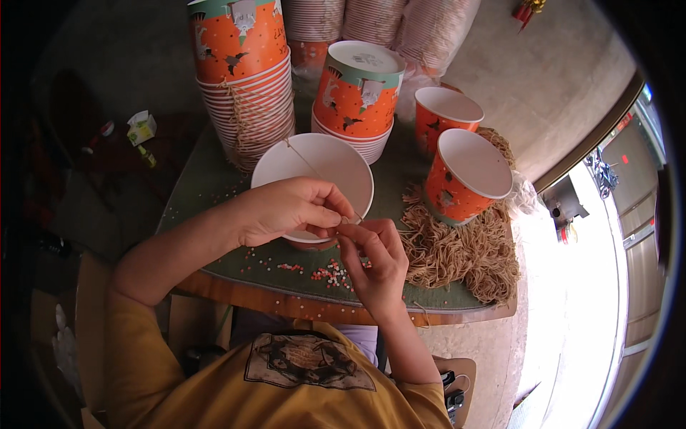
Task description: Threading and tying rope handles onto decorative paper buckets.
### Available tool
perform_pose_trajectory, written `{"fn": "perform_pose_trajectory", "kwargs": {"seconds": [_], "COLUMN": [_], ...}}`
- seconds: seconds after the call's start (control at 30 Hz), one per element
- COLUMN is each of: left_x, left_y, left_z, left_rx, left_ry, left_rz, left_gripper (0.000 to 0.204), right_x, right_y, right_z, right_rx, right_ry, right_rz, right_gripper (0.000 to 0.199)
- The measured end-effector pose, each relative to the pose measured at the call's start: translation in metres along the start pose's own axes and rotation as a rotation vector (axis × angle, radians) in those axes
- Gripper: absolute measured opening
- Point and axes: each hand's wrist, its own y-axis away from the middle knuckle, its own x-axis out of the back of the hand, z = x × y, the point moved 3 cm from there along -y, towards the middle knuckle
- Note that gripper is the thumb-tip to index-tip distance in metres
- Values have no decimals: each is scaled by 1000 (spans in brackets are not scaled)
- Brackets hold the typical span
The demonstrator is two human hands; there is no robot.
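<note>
An open paper bucket with a white inside stands in front of me, partly covered by my hands. A thin tan string runs from its far left rim across the opening toward my fingers. My left hand pinches the string over the near rim, thumb against fingertips. Close against it, my right hand also pinches the string, its fingertips almost touching the left ones. Which part of the string each hand grips is mostly hidden by the fingers. Below my hands lie small round red and white paper dots.
A heap of tan strings covers the table's right side; two orange buckets stand there. Behind are a tall stack of upturned buckets, a shorter stack and bagged stacks. The green tabletop has a wooden edge.
</note>
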Motion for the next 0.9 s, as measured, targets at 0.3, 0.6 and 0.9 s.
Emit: {"fn": "perform_pose_trajectory", "kwargs": {"seconds": [0.3, 0.6, 0.9], "left_x": [-14, -8, -1], "left_y": [11, 14, 5], "left_z": [5, -1, 6], "left_rx": [-281, -431, -181], "left_ry": [-490, -658, -691], "left_rz": [230, 196, 79], "left_gripper": [19, 23, 16], "right_x": [4, 1, 1], "right_y": [-8, -13, -11], "right_z": [6, 2, 4], "right_rx": [-232, -257, -244], "right_ry": [-178, -122, -190], "right_rz": [-58, -78, -71], "right_gripper": [12, 10, 10]}}
